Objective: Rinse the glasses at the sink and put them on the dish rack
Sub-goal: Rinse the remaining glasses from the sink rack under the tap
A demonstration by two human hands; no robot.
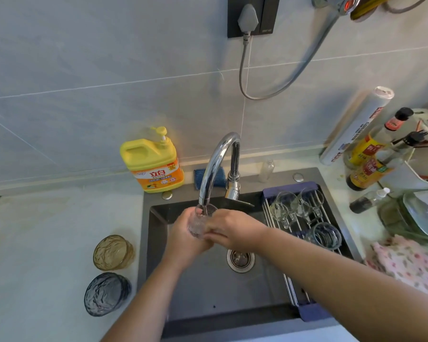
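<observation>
Under the chrome faucet (pixel 216 166) spout, both hands hold one clear textured glass (pixel 200 222) over the dark sink (pixel 208 287). My left hand (pixel 185 236) curls around its left side and bottom. My right hand (pixel 229 229) grips it from the right. An amber glass (pixel 113 252) and a blue-grey glass (pixel 106 293) stand on the counter left of the sink. The dish rack (pixel 304 236) spans the sink's right side and carries several clear glasses (pixel 295 204), with one larger tumbler (pixel 323 236) nearer me.
A yellow detergent jug (pixel 153 162) and a blue sponge (pixel 209 176) sit behind the sink. Sauce bottles (pixel 371 156), a foil roll (pixel 356 124), stacked dishes (pixel 420 218) and a floral cloth (pixel 405 262) crowd the right counter. The drain (pixel 240 259) lies mid-sink.
</observation>
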